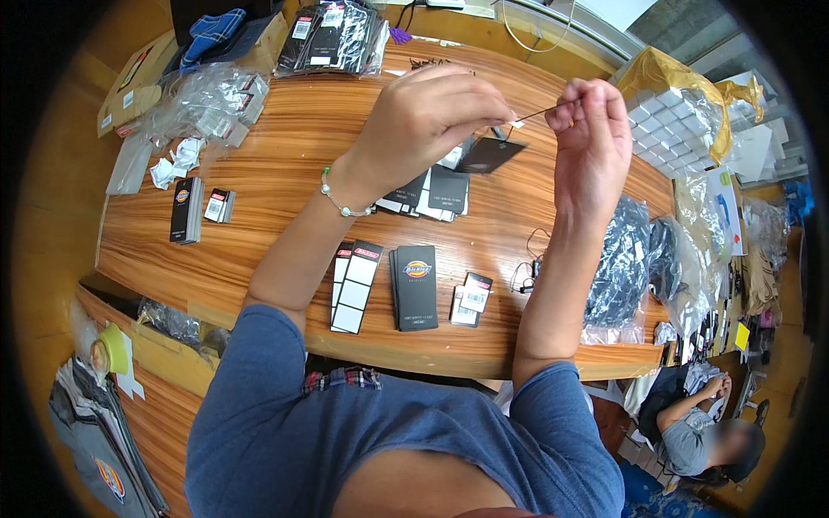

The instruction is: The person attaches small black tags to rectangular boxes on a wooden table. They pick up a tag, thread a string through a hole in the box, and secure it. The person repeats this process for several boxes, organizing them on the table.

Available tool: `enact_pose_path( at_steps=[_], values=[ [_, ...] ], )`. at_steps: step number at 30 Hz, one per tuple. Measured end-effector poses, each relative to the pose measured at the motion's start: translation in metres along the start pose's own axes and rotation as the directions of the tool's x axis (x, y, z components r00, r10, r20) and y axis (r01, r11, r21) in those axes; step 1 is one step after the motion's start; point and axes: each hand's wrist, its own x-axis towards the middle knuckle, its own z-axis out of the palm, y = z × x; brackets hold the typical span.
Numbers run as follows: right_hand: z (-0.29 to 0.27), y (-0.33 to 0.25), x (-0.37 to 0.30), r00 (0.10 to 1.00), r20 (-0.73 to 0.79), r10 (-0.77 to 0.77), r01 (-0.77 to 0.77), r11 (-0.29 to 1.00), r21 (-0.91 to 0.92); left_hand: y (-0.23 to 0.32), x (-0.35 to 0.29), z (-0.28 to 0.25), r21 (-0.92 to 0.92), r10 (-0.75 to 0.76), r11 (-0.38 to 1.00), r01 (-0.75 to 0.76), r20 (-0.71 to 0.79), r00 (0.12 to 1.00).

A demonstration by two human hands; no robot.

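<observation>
Both my hands are raised over the wooden table (285,138). A thin dark string (544,111) stretches between them. My left hand (440,108) is closed in a pinch at the string's left end, and my right hand (591,125) pinches its other end. Below the left fingertips hangs a dark hang tag (492,156). Under my hands lie dark tags (448,192) in a pile. Nearer me are a stack of black tags (417,298), white-panelled tags (356,289) and small white tags (472,300). Loose black strings (528,272) lie by my right forearm.
At the far left sit a clear bag of tags (216,104), crumpled paper (177,162) and two small stacks of tags (186,211). Plastic-wrapped packs (332,39) are at the back. Wrapped white boxes (673,112) and bagged dark goods (617,268) line the right. Another person (704,432) sits at lower right.
</observation>
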Motion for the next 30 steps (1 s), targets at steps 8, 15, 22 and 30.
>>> enact_pose_path(
  at_steps=[8,15,22,30],
  values=[
    [-0.005,-0.005,0.003,0.999,0.016,0.03,-0.033,0.968,0.247,0.002,0.0,0.004,-0.169,-0.203,0.966,0.197,-0.016,0.979],
    [-0.008,-0.01,0.003,0.93,0.333,0.158,-0.273,0.902,0.335,0.007,0.006,0.001,-0.35,-0.276,0.886,0.304,0.129,0.953],
    [0.003,-0.004,-0.003,0.835,0.503,0.224,-0.452,0.8,0.394,0.001,-0.002,0.01,-0.458,-0.386,0.8,0.388,0.105,0.917],
    [0.012,0.0,-0.005,0.997,0.055,0.055,-0.073,0.893,0.444,0.001,-0.004,0.019,-0.352,-0.237,0.894,0.277,0.152,0.959]
  ],
)
